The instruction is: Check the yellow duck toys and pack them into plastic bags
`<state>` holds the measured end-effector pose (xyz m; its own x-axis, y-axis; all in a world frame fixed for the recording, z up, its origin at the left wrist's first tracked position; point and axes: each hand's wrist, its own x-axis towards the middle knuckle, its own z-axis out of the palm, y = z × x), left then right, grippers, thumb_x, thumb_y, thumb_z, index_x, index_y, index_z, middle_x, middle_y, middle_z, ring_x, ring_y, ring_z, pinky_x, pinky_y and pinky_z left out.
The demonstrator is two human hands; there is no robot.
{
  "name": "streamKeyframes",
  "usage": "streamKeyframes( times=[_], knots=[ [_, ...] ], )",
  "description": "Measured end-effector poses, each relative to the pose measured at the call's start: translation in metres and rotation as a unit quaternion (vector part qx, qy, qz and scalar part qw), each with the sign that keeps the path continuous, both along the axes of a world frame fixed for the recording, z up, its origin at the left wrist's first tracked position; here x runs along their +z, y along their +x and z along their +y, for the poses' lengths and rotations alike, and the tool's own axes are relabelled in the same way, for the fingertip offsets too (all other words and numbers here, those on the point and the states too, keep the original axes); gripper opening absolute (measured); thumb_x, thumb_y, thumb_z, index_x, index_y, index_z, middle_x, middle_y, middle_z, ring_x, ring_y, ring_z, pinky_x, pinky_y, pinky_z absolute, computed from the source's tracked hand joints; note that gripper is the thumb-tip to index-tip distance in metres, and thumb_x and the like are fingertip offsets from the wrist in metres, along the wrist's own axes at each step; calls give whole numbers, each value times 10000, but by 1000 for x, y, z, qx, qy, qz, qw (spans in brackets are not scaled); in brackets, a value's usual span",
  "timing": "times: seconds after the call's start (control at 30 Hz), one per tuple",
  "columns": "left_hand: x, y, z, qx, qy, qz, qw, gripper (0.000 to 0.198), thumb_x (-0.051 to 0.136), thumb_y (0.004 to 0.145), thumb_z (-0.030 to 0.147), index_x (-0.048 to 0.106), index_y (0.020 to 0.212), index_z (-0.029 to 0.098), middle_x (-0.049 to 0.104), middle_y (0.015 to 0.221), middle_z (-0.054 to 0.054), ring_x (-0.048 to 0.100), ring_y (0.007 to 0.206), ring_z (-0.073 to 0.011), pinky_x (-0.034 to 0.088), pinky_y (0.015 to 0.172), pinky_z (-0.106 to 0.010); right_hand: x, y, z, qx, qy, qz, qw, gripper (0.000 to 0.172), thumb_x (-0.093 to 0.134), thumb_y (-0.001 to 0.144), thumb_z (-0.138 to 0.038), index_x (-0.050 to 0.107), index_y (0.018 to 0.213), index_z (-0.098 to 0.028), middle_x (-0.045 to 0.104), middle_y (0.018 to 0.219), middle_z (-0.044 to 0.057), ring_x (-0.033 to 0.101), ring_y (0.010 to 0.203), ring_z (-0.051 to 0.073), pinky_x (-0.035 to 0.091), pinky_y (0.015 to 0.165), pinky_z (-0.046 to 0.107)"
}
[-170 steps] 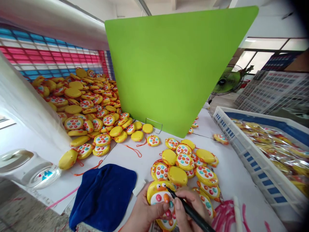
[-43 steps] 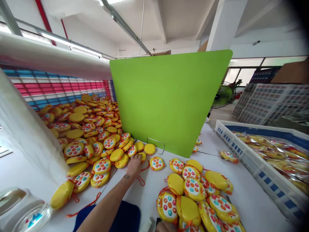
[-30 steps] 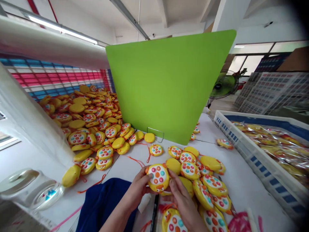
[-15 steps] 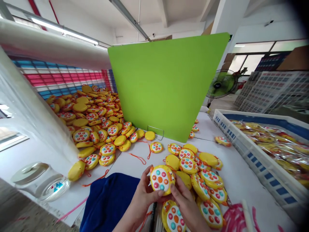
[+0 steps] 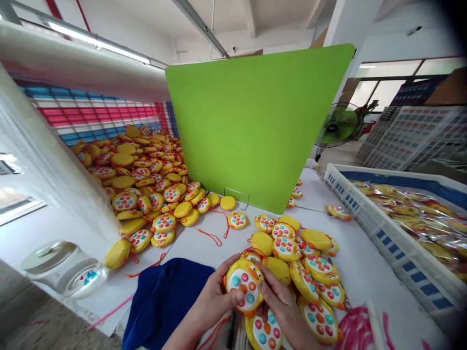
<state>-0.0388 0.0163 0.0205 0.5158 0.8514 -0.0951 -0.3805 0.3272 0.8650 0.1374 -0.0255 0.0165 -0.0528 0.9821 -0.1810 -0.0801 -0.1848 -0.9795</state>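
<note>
Between my two hands is a yellow duck-shaped toy (image 5: 243, 287) with a white face of coloured round buttons, tilted toward me. My left hand (image 5: 222, 287) grips its left side, the thumb pressed on the buttons. My right hand (image 5: 279, 301) holds the right edge near the duck's orange beak. Below it, another duck toy (image 5: 264, 333) lies on the table, partly covered by my right hand. Just right of my hands lies a loose group of the same toys (image 5: 319, 270), some face up and some showing plain yellow backs. A dark blue cloth (image 5: 168, 301) is left of my left forearm.
A big heap of duck toys (image 5: 146, 170) fills the left back, beside a green upright board (image 5: 251, 126). At right stands a white crate (image 5: 386, 243) of bagged toys. A clear jar (image 5: 67, 270) sits front left; pink strips (image 5: 355, 330) lie front right.
The duck toy has turned in my hands, its beak now pointing up to the right, and it sits slightly lower. My left thumb has moved onto its buttons.
</note>
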Motion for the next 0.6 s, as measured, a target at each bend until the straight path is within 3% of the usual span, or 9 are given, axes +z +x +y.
streamKeyframes(
  times=[0.07,0.17,0.23,0.3,0.37,0.43,0.6],
  knots=[
    [1,0,1,18,-8,24,1000,570,751,765,359,533,1269,205,687,1010,-72,662,834,-193,529,754,-294,1,-3,-1,13,5,-8,1000,657,513,855,-621,475,1378,-224,681,817,52,591,577,183,498,515,301],
    [0,2,1,47,-24,35,998,465,691,820,360,554,1238,208,684,1016,-72,657,785,-177,524,679,-264,3,-10,-1,5,19,-13,1000,747,557,818,-629,381,1436,-246,686,1042,90,621,618,188,505,490,291],
    [-2,4,0,49,-26,34,998,488,683,823,375,535,1266,234,668,1083,-77,656,835,-200,531,679,-277,4,-14,1,-11,27,-20,999,778,589,792,-624,363,1442,-259,632,1212,106,660,734,220,536,522,299],
    [-6,6,-1,41,-21,37,998,518,668,830,404,511,1300,254,652,1128,-80,652,861,-207,531,680,-282,5,-16,4,-31,38,-36,998,711,591,803,-600,423,1404,-258,581,1305,100,657,950,267,577,691,338],
    [-9,7,0,30,-12,37,999,551,675,819,428,507,1312,249,654,1116,-81,648,816,-188,518,650,-262,4,-15,7,-45,61,-63,995,610,591,827,-554,496,1348,-253,566,1336,86,579,1148,284,519,923,377],
    [-13,7,1,22,-4,21,1000,595,729,774,414,523,1299,226,660,1097,-84,645,817,-181,509,673,-256,2,-12,9,-47,85,-89,991,547,609,832,-512,541,1309,-253,562,1348,76,497,1258,280,417,1056,392],
    [-17,5,4,-19,-20,-48,998,912,898,559,214,455,1356,251,618,1227,-107,597,1091,-279,460,946,-381,-9,-9,11,-22,64,-73,995,586,590,851,-508,479,1370,-261,514,1407,80,493,1272,281,426,1053,412]
  ],
)
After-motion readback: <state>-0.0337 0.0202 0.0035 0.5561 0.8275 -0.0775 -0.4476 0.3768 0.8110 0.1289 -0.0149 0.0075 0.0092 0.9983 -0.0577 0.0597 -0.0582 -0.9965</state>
